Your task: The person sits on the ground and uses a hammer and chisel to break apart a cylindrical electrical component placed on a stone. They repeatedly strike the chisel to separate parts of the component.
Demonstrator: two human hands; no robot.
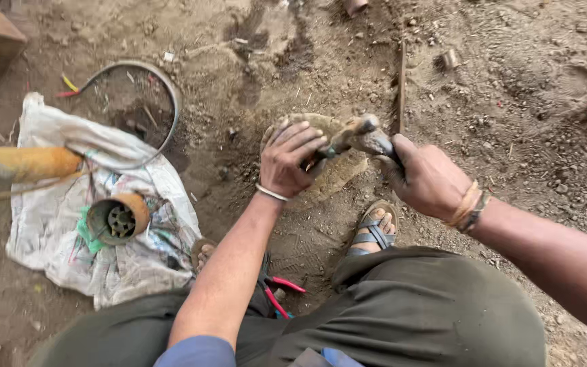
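My left hand (292, 162) pressed, fingers spread, on a dirt-caked part (331, 173); my right hand (421, 178) closed around a hammer (361, 138).

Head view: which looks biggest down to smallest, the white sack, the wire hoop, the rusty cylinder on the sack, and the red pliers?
1. White sack
2. Wire hoop
3. Rusty cylinder
4. Red pliers, partly hidden by the arm, so unsure.

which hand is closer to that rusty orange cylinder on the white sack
Left. The left hand is just right of the cylinder; the right hand is farther right, beyond it.
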